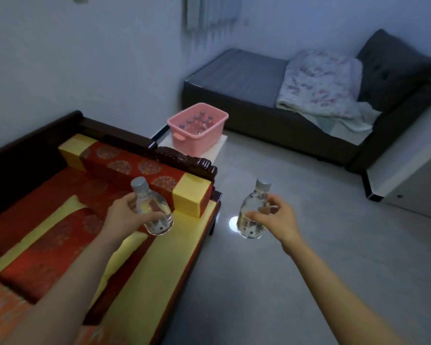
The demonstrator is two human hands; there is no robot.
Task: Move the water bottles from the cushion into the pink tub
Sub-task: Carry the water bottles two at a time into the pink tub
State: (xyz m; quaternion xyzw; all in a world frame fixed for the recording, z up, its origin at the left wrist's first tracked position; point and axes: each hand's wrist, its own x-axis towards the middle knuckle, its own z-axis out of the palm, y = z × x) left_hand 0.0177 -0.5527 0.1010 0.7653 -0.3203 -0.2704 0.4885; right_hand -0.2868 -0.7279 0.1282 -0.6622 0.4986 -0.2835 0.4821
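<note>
Left hand point(128, 212) and right hand point(271, 217) reach forward from the bottom edge, each carrying 1 clear water bottle upright in the air. Farthest back, a dark sofa point(259, 115) with a flowered blanket point(319, 80) stands along the wall. At left, a dark wooden bench point(23, 155) carries the red and yellow cushion point(60, 220), with a matching bolster point(135, 168) at its far end. Beyond the bench, the pink tub point(199, 140) sits on a low white table point(219, 148), well apart from both hands, with several capped bottles point(197, 123) standing inside. Thumb and fingers of the left hand curl round the left bottle point(157, 220) above the cushion's right edge. Fingers of the right hand wrap the right bottle point(249, 205) above the grey floor point(284, 270).
</note>
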